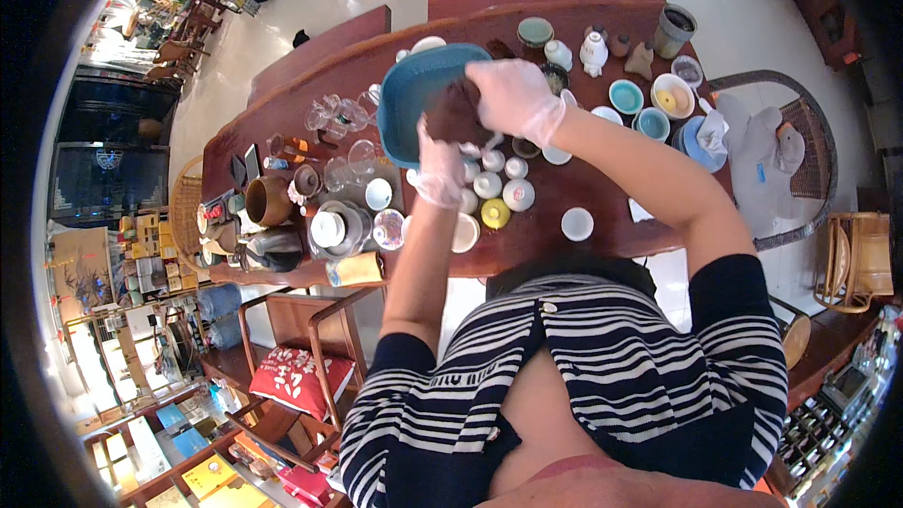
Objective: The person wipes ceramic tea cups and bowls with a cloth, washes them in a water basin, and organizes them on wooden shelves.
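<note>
My left hand (441, 173) and my right hand (518, 100) both wear thin clear gloves. Between them they grip a dark brown cloth (458, 114), blurred, at the near right side of a teal plastic basin (405, 95). What lies in the basin under the cloth is hidden. Just below the hands, several small white teapots or lidded jars (518, 194) and a yellow one (495, 213) stand close together. A white cup (577, 224) sits apart near the table's front edge, and a white bowl (465, 233) is by my left wrist.
The red-brown wooden table (522, 250) is crowded. Clear glassware (338, 115), a metal kettle (275, 250) and a brown wooden bowl (268, 200) stand left. Turquoise cups (626, 96), a bowl with round items (672, 97), figurines (594, 53) and a tall pot (674, 29) stand right.
</note>
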Demonstrator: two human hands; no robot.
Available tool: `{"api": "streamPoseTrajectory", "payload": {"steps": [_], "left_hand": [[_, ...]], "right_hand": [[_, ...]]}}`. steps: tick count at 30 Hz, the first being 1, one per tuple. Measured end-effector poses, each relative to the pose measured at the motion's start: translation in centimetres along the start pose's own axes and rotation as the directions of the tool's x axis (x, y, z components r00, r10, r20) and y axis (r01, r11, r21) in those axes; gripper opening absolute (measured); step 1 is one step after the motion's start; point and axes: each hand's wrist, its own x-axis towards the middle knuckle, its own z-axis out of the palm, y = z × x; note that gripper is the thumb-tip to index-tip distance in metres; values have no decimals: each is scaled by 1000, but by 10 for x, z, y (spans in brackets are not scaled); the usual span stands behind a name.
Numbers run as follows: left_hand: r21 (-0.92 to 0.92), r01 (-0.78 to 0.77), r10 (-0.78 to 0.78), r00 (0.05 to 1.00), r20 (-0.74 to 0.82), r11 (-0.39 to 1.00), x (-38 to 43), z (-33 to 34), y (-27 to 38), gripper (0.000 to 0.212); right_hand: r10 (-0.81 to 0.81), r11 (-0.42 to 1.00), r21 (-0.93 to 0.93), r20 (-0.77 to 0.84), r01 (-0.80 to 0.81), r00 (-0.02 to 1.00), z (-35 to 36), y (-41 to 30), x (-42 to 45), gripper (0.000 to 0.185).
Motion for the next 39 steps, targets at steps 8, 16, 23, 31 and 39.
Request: {"api": "streamPoseTrajectory", "payload": {"steps": [8,16,23,31,39], "left_hand": [[774,-267,376,926,40,574,7,4,79,47],[603,-429,332,903,272,673,-30,-26,37,68],[255,501,-547,823,156,827,-42,-34,14,46],[411,80,-92,996,10,908,-44,-24,4,53],[-478,540,-682,706,-191,692,-36,-9,11,47]], "right_hand": [[168,284,813,480,-508,861,31,-8,14,27],[-43,640,760,181,-112,983,97,18,-28,29],[-189,979,66,-64,193,980,52,-3,-46,16],[362,670,591,269,-450,893,75,7,-46,30],[74,656,735,-288,171,955,30,-1,-74,49]]}}
